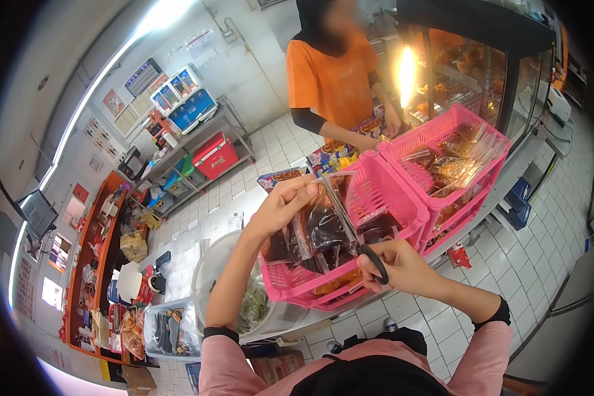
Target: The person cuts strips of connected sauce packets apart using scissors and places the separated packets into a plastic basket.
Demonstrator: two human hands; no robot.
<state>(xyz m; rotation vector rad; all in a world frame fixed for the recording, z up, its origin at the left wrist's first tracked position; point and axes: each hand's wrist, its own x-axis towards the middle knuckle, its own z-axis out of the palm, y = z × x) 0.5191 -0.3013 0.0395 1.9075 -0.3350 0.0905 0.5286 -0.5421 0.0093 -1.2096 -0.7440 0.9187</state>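
My left hand pinches the top of a clear plastic packet of dark sauce, held up over a pink basket. In my right hand is a pair of scissors with black handles. The long blades run up and left along the packet's right side, near its edge. More dark packets lie in the basket below. Beside it on the right stands a second pink basket, stacked on another, holding clear bags with orange-brown contents.
A co-worker in an orange shirt stands across the table, hands near colourful printed packaging. A lit glass display case is behind the baskets. A large clear tub with greens is left of the baskets, near a bin of utensils.
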